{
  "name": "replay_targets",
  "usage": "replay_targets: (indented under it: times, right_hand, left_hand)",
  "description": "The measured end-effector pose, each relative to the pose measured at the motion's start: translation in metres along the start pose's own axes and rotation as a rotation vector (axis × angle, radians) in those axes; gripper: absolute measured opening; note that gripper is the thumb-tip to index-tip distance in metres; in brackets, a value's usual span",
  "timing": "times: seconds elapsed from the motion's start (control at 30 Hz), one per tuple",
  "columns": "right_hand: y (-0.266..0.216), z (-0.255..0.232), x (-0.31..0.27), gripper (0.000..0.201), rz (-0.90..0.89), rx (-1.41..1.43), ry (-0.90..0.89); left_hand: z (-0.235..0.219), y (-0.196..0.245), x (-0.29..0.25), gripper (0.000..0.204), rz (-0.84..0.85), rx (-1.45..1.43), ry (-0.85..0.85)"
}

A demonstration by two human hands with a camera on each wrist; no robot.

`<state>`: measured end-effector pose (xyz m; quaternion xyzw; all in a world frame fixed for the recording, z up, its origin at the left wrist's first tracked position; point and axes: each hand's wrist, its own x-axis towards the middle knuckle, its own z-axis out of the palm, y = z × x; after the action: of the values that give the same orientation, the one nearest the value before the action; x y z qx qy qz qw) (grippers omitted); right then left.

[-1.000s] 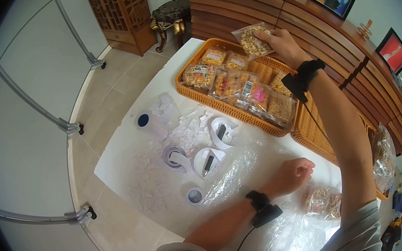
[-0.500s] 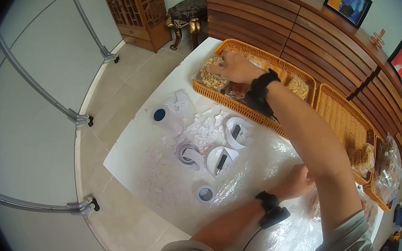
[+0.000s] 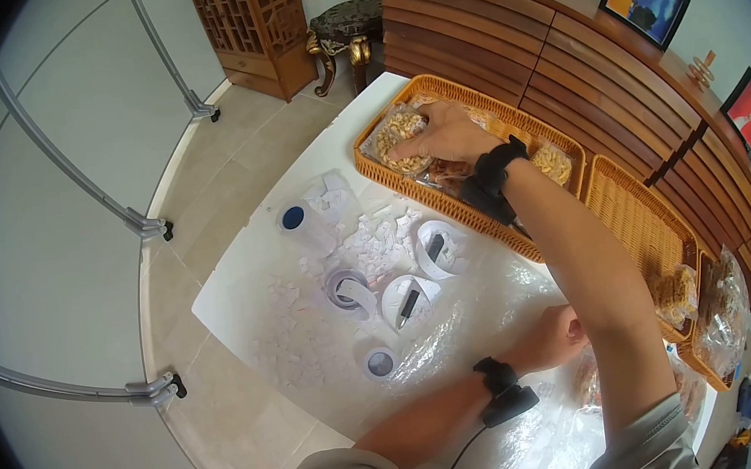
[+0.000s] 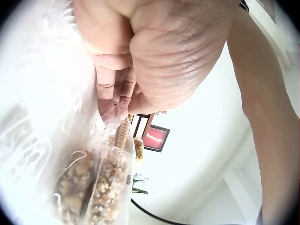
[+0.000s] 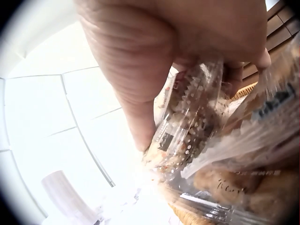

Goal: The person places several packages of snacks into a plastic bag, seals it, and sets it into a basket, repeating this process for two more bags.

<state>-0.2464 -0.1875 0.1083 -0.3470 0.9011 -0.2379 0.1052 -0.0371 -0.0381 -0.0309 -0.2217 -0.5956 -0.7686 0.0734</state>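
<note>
At the left end of the long wicker basket (image 3: 419,192), my right hand (image 3: 454,131) grips a clear packet of a nutty, seed-studded snack (image 3: 404,143). Thumb and fingers wrap opposite sides of that packet in the right wrist view, with another bag of brown snacks (image 5: 243,185) right beside it. My left hand (image 3: 552,338) is low over the plastic-covered table, partly behind the right arm. In the left wrist view its thumb and fingertips pinch the clear plastic edge of a snack packet (image 4: 110,187); a second packet (image 4: 75,183) lies alongside.
White tape rolls (image 3: 349,288), a dark marker (image 3: 409,305) and paper scraps (image 3: 372,244) lie on the table's left half. A second wicker basket (image 3: 633,214) adjoins the first on the right, with a bulging plastic bag (image 3: 722,311) nearby. Wooden drawers (image 3: 471,20) stand behind.
My right hand has brought the packet from above the basket's back edge down into its left end, then shifted only slightly. The left hand stays about where it was.
</note>
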Motion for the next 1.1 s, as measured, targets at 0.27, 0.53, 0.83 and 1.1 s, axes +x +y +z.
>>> replay_targets:
  times: [0.27,0.53,0.83,1.1]
  right_hand:
    - [0.007,-0.009,-0.01,0.075,-0.084,0.617,0.24]
    - [0.016,-0.07,-0.06,0.049,0.013,0.694,0.3]
    - [0.072,-0.131,-0.154,0.044,0.106,0.543,0.411]
    - [0.124,-0.134,-0.228,0.069,0.251,-0.055,0.445]
  left_hand:
    - [-0.01,0.025,0.003,0.013,-0.182,-0.008,-0.101]
    - [-0.004,0.011,0.001,0.016,-0.284,-0.045,-0.13]
    - [-0.008,0.02,0.004,0.021,-0.414,-0.164,-0.177]
    - [-0.008,0.024,0.004,0.021,-0.435,-0.193,-0.182]
